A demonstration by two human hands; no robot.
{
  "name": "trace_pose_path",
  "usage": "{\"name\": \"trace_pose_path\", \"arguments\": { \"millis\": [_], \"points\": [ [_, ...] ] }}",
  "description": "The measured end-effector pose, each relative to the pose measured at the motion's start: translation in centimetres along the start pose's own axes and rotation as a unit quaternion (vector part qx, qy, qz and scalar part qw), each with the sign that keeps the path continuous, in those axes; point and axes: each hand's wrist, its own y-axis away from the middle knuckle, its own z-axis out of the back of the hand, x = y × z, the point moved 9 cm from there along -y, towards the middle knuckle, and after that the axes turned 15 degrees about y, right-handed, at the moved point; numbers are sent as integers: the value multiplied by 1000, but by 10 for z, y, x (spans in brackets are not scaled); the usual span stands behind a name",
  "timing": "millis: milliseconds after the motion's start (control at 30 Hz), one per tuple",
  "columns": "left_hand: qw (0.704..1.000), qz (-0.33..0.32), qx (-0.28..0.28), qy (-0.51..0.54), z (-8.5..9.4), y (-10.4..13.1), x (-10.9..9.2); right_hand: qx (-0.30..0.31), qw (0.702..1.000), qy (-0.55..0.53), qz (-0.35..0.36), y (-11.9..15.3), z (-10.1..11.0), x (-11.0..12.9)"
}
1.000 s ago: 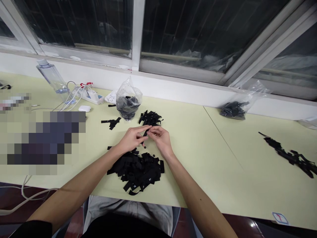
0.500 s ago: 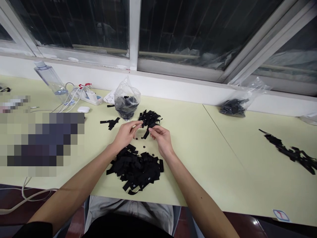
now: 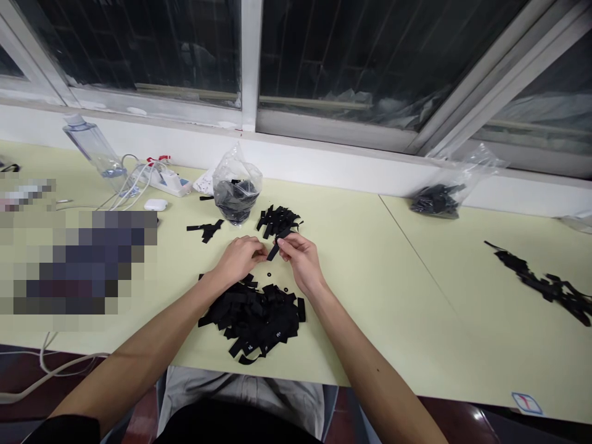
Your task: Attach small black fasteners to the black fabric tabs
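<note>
My right hand (image 3: pixel 300 254) pinches a black fabric strip (image 3: pixel 273 251), which slants down to the left from the fingertips. My left hand (image 3: pixel 244 256) is low over the table just left of that strip, its fingertips drawn together; whatever lies between them is hidden. Two small black rings (image 3: pixel 269 274) show on the table below the hands. Close behind the hands is a smaller heap of black strips (image 3: pixel 279 219). A larger pile of black strips (image 3: pixel 259 314) spreads in front of me between my forearms, a few pieces bearing small white marks.
A clear plastic bag of black pieces (image 3: pixel 237 194) stands behind the left hand, with a few loose strips (image 3: pixel 206 230) near it. Farther left are a white case (image 3: pixel 156 205), a power strip with cables (image 3: pixel 169 181) and a bottle (image 3: pixel 95 148). Another bag (image 3: pixel 437 198) and black straps (image 3: pixel 541 283) lie right.
My left hand has come down from beside the smaller heap to the table, covering two rings that showed before. My right hand keeps its hold on the strip, nearly still.
</note>
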Motion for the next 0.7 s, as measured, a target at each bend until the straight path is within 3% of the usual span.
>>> {"name": "trace_pose_path", "arguments": {
  "millis": [333,700],
  "points": [
    [997,-55,29,-53,-8,2,-6,13,999,40,8,0,-4,0],
    [1000,-22,9,-18,-4,2,-3,4,997,71,40,1,-2,2]
  ]
}}
